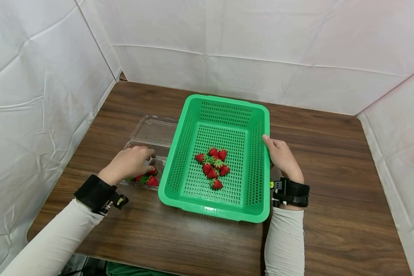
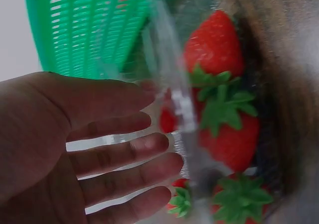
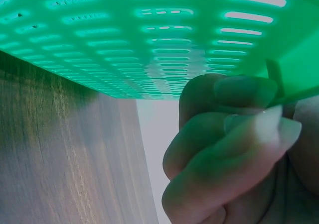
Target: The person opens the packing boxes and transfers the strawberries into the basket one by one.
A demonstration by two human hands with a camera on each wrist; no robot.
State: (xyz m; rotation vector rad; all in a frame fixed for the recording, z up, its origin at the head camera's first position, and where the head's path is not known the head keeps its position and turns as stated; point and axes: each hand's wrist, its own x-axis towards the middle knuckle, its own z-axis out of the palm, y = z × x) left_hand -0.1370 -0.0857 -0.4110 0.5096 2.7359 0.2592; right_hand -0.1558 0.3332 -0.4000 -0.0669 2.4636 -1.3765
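My left hand (image 1: 132,163) reaches over a clear plastic box (image 1: 134,143) of strawberries left of the basket. In the left wrist view its fingers stretch towards the box's clear wall, with red strawberries (image 2: 222,45) with green leaves beyond it. One strawberry (image 1: 153,170) lies by the thumb tip in the head view. My right hand (image 1: 283,157) grips the right rim of a green plastic basket (image 1: 266,172), thumb on top. Curled fingers (image 3: 214,159) show under that rim in the right wrist view. Several strawberries (image 1: 212,173) lie clustered on the basket's perforated floor.
The box's transparent lid (image 1: 155,130) lies folded back on the brown wooden table (image 1: 331,184), partly behind the basket. White sheeting (image 1: 245,46) hangs round the back and sides. The table's front edge runs below the basket.
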